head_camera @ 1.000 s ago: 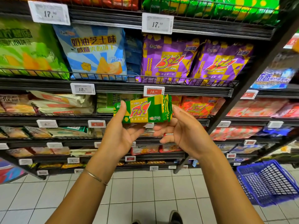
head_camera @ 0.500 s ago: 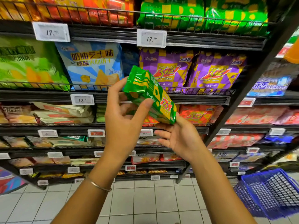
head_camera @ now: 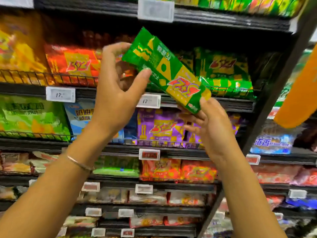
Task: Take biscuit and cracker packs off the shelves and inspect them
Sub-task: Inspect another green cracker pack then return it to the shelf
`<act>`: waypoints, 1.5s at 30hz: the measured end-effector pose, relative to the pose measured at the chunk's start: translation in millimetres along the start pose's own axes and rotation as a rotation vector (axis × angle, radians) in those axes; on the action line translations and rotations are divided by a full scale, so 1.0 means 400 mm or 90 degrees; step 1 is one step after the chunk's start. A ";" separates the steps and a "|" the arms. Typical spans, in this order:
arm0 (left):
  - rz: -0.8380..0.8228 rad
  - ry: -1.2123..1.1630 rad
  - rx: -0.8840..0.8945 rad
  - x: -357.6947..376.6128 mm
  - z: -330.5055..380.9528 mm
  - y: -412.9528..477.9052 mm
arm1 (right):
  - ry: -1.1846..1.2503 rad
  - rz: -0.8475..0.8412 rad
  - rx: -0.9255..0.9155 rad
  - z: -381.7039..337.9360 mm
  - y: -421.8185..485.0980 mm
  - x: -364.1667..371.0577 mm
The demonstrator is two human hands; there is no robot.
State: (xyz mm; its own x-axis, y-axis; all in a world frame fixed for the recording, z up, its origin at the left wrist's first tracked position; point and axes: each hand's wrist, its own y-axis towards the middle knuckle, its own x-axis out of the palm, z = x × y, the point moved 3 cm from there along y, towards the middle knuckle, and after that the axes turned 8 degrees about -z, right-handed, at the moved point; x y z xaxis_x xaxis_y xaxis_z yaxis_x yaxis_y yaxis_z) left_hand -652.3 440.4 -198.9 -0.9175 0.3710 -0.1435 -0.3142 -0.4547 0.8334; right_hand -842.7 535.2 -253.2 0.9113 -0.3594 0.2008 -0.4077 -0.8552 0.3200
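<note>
Supermarket snack shelves (head_camera: 231,21); green-and-yellow cracker pack (head_camera: 169,71) held tilted in front of them, off the shelf
Left hand (head_camera: 116,93) pinches its upper end between thumb and fingertips; right hand (head_camera: 211,127) grips the lower end, fingers curled under. Risk: glossy film slipping from so light a pinch and falling

Bright, even shop light from above. Glare on the foil of the green pack (head_camera: 164,71), mostly at its upper end. Deep shadow above the pack, under the shelf board (head_camera: 223,23). Motion blur almost everywhere: smeared fingertips on the left hand (head_camera: 118,90) at the pack's upper left, washed-out price tag (head_camera: 155,9) above it, blocky red bags (head_camera: 75,64) to its left. Sharpest on the pack's logo. Right of the pack, shelf post (head_camera: 271,97) leaning from wide-lens distortion, orange shape (head_camera: 298,93) out of focus.
</note>
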 end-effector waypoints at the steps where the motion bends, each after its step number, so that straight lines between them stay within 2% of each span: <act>1: 0.011 0.012 0.006 -0.006 0.018 0.056 | -0.029 0.008 -0.054 -0.062 0.028 0.000; 5: 0.038 0.106 0.008 -0.013 0.067 0.234 | -0.119 0.086 -0.225 -0.275 0.134 -0.013; 8: 0.068 0.222 0.014 -0.014 0.078 0.345 | -0.174 0.129 -0.299 -0.394 0.224 -0.026; 12: 0.054 0.319 -0.018 0.000 0.068 0.486 | -0.274 0.180 -0.367 -0.514 0.356 -0.041; 16: 0.067 0.381 -0.053 0.001 0.052 0.588 | -0.353 0.210 -0.369 -0.587 0.465 -0.049; 21: 0.084 0.474 -0.094 -0.002 0.044 0.681 | -0.545 0.260 -0.383 -0.629 0.529 -0.055; 25: 0.038 0.585 -0.145 0.032 0.020 0.698 | -0.671 0.250 -0.349 -0.601 0.564 -0.070; 29: 0.063 0.693 -0.120 0.069 0.019 0.688 | -0.717 0.270 -0.401 -0.596 0.564 -0.077; 35: 0.057 0.675 -0.152 0.087 0.027 0.698 | -0.756 0.254 -0.397 -0.625 0.577 -0.091; 40: 0.107 0.718 -0.137 0.093 0.031 0.685 | -0.742 0.298 -0.422 -0.659 0.560 -0.180; 42: 0.107 0.732 -0.090 0.115 0.034 0.679 | -0.833 0.293 -0.374 -0.669 0.563 -0.223; 45: 0.085 0.711 -0.026 0.165 0.045 0.673 | -0.951 0.225 -0.252 -0.666 0.581 -0.266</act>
State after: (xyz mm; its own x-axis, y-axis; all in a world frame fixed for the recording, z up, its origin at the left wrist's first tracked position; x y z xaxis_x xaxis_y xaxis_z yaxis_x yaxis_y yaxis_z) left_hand -793.3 357.0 25.5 -0.6416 -0.6064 -0.4698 -0.1867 -0.4707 0.8623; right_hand -1049.5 474.4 46.5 -0.0940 -0.7429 -0.6628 -0.3734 -0.5908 0.7152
